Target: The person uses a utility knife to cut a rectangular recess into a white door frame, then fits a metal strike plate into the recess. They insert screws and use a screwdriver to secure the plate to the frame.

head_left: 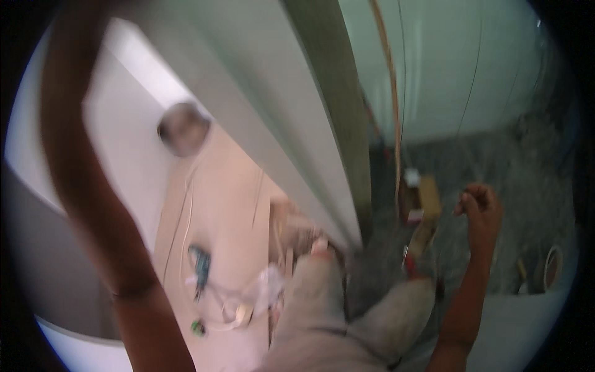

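My left arm is raised along the left side, and my left hand (pixel 99 18) is a dark blur at the upper rim, its fingers unreadable. Close by it runs a long pale panel or board (pixel 248 80), slanting down toward my legs; whether the hand touches it is hidden. My right hand (pixel 482 214) hangs in the air at the right, fingers curled in and thumb pressed to them. Anything in that grip is too small to make out. The nearest thing to it is an opened cardboard box (pixel 429 197) on the grey floor.
A teal power drill (pixel 199 266), a white cable (pixel 185 235) and a clear plastic bag (pixel 268 288) lie on the pale surface at left. A roll of tape (pixel 551 268) stands at lower right. A thin wooden strip (pixel 392 80) rises beside the greenish wall. A person's head (pixel 184 129) is beyond the panel.
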Tool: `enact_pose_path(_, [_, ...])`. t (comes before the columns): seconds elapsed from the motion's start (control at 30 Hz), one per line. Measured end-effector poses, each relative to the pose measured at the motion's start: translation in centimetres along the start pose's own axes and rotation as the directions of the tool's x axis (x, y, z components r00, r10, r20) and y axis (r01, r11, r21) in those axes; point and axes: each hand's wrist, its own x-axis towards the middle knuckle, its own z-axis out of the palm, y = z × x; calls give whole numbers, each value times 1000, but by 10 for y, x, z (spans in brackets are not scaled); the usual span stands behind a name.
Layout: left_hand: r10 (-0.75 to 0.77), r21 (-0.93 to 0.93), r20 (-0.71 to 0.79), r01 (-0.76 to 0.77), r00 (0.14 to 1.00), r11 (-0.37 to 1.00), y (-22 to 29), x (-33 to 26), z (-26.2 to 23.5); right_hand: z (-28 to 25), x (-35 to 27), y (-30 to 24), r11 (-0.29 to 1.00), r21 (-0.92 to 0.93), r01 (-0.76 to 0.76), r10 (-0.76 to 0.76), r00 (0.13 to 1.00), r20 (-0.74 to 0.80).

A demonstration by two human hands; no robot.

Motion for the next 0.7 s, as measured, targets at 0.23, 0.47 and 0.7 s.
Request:
enact_pose_path(0.23, [137,-35,-174,-145,975,989,-3,-8,3,72,-7,-269,191,-337,922,-931,279,235])
enact_pose_path(0.47, [80,-131,-126,-96,989,987,0,2,13,120,33,-369,-45,-262,964,-966,25,258])
enact_pose_path(0.7, [29,-115,-84,-39,996,993,1,4,9,136,45,-381,79,-295,952,-956,157,249])
